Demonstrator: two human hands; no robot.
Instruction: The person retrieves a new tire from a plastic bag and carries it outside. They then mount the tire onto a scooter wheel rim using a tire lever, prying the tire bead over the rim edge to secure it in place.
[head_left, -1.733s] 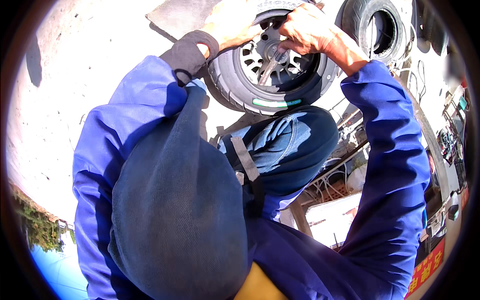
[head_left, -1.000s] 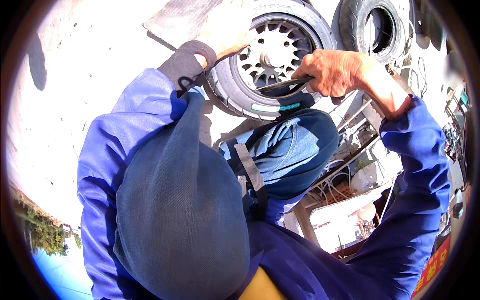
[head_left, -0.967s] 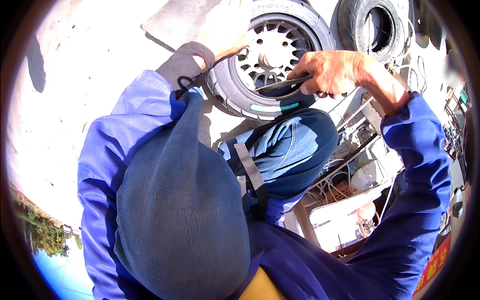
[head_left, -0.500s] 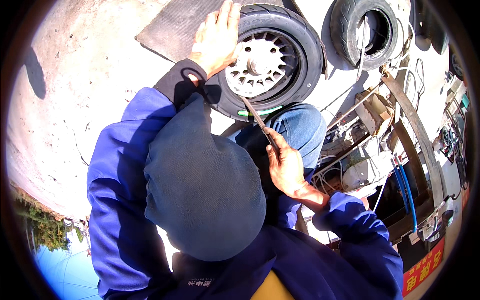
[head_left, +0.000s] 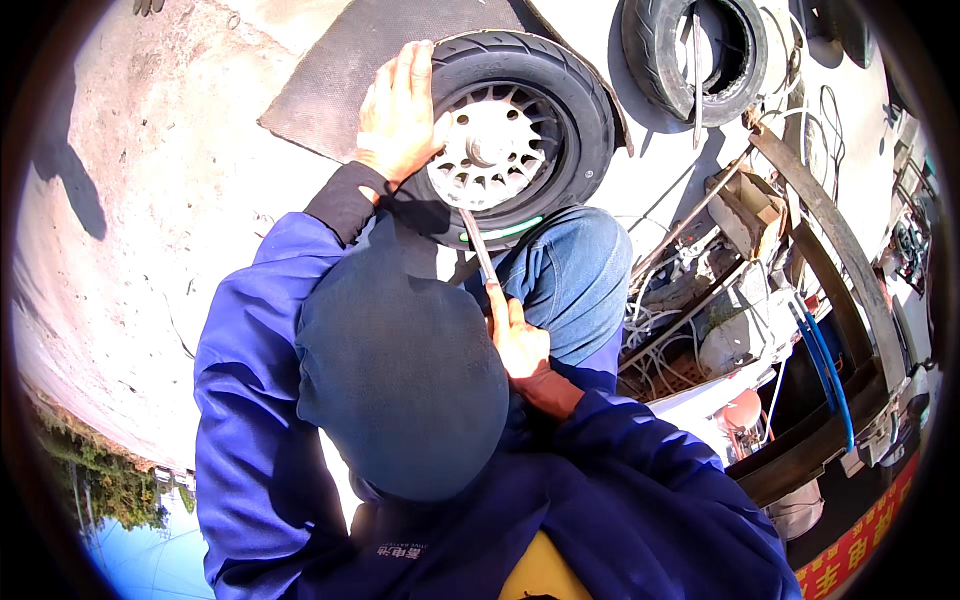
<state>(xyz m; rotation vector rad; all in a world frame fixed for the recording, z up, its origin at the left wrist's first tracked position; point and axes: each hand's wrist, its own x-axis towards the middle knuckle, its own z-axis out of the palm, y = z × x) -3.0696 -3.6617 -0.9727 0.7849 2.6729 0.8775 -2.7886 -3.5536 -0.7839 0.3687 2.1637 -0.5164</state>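
Note:
A black tire [head_left: 592, 135] on a white spoked wheel rim [head_left: 487, 150] lies before my knees, with a green mark low on its sidewall. My left hand [head_left: 400, 120] rests flat on the left side of the tire, fingers stretched out together and thumb toward the rim. In my right hand [head_left: 522, 345] is a metal tire lever [head_left: 479, 245], gripped near its lower end. The lever's far tip reaches the lower edge of the rim, where tire and rim meet. Part of my right hand's grip is hidden behind my knee.
A grey textured mat [head_left: 335, 85] lies under the wheel. A second, loose tire [head_left: 640, 50] is at the upper right, with a metal bar [head_left: 697, 80] across it. On the right stand a cardboard box [head_left: 745, 215], cables and a curved metal strip [head_left: 840, 230].
My right hand has moved left and lower with the tire lever, which now stands steeper. My left hand stays on the tire. The whole view has shifted slightly.

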